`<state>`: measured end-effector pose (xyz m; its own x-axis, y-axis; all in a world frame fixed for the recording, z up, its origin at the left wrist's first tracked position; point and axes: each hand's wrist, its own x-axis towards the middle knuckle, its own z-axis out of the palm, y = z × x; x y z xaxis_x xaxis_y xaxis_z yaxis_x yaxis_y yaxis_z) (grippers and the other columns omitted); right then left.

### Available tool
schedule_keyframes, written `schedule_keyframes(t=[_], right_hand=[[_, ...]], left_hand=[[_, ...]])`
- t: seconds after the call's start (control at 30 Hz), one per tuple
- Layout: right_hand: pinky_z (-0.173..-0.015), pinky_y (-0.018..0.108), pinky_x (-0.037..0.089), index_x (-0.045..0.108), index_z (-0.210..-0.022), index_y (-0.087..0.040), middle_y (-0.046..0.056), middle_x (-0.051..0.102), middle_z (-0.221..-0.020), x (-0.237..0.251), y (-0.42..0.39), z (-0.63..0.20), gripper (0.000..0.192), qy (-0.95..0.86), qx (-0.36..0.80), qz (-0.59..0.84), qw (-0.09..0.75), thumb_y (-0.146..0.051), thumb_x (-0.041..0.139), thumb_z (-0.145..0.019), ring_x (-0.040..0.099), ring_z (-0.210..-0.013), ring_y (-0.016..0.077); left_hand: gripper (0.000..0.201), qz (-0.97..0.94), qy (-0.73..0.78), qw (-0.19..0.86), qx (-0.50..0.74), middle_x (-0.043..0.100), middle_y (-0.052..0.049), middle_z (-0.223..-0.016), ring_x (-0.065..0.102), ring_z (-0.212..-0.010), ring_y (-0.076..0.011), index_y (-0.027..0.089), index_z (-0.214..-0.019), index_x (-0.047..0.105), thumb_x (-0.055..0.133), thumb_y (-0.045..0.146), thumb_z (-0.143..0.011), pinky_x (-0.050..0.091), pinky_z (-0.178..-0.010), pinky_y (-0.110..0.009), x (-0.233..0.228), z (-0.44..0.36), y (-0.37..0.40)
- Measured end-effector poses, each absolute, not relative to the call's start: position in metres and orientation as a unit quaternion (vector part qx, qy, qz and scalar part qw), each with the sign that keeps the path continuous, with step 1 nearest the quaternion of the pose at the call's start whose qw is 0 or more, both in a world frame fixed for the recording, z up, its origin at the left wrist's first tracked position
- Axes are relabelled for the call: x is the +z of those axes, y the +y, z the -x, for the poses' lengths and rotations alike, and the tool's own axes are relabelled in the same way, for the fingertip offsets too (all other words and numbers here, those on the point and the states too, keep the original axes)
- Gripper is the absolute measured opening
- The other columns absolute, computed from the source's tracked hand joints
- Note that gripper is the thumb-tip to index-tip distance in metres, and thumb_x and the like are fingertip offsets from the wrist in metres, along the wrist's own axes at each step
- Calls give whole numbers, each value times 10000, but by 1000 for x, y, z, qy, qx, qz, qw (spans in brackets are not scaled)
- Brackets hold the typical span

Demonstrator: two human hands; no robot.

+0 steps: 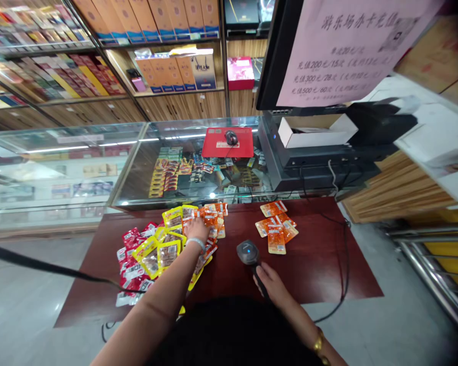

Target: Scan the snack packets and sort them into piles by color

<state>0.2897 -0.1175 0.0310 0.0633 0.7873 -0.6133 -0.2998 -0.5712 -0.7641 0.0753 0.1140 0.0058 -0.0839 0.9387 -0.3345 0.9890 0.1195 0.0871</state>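
Head view: left hand (197, 227) rests flat on orange packets (210, 219); right hand (270, 283) grips the scanner (249, 252).

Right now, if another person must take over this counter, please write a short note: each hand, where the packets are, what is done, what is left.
Left hand: reaching into the big heap of snack packets, fingers on an orange packet at its top edge.
Right hand: gripping the handle of the barcode scanner, head pointing at the table.
Done, apparently: a small group of orange packets lies apart, right of the scanner on the red-brown table.
Left: the mixed red, yellow and orange heap.
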Motion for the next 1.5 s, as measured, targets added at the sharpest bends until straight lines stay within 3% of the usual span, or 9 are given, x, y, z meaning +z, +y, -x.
schedule_keyframes(t=[0.13,0.3,0.43,0.6,0.9,1.0,1.17,1.23,1.5], right_hand=[[-365,175,262,502,-773,-208,-78,470,-517,32,-117,-291,542,-201,646,601,425,-733,616,-702,368,-383,61],[-352,174,255,470,-760,-219,-78,473,-509,41,-113,-293,559,-168,643,598,449,-750,624,-674,357,-357,58],[-370,174,268,477,-784,-215,-73,483,-539,53,-106,-295,525,-168,642,577,477,-715,624,-712,371,-384,60],[-371,178,273,493,-816,-213,-85,459,-527,54,-104,-297,495,-184,635,572,486,-692,603,-753,347,-379,59],[-354,170,259,486,-787,-219,-86,470,-511,31,-121,-301,529,-138,636,595,471,-725,616,-706,353,-366,55],[-348,167,259,495,-820,-222,-89,472,-505,30,-119,-300,555,-128,634,606,462,-742,625,-674,360,-360,59],[-344,175,255,484,-799,-224,-91,459,-500,32,-112,-300,546,-152,643,597,455,-736,624,-673,347,-354,61],[-348,174,253,481,-795,-221,-90,459,-505,31,-112,-299,538,-160,646,594,451,-733,610,-693,349,-360,61],[-364,172,244,527,-845,-201,-86,463,-524,21,-111,-291,490,-201,654,585,435,-681,585,-770,358,-384,58]], left_hand=[[370,-634,714,295,4,688,-124,-932,649,-873,-247,171,-1086,567,571,430,-821,449,-764,-327,4,-90,114],[252,-543,671,475,171,644,-25,-753,581,-618,-131,169,-1039,560,490,350,-880,430,-601,-233,0,-133,100],[160,-548,617,514,234,640,-22,-780,572,-661,-121,170,-931,568,459,274,-877,449,-624,-225,-1,-159,93],[124,-576,613,497,210,633,-30,-784,577,-734,-140,171,-865,578,461,208,-850,469,-677,-247,-6,-170,92],[294,-524,465,664,260,699,-100,-985,644,-858,-163,133,-1028,617,590,365,-850,509,-827,-300,-1,-222,80],[298,-608,504,580,199,691,-96,-1055,636,-949,-178,158,-1085,615,611,327,-839,480,-886,-305,10,-212,88],[488,-691,687,222,-31,580,-183,-1245,471,-1230,-340,147,-1150,562,662,436,-769,345,-1013,-449,22,-133,98],[566,-695,698,150,-83,521,-213,-1306,415,-1266,-377,133,-1184,538,639,496,-762,315,-1017,-477,20,-104,97],[501,-715,671,155,-119,573,-197,-1248,460,-1229,-364,163,-1103,580,650,494,-734,324,-1006,-454,17,-87,89]])
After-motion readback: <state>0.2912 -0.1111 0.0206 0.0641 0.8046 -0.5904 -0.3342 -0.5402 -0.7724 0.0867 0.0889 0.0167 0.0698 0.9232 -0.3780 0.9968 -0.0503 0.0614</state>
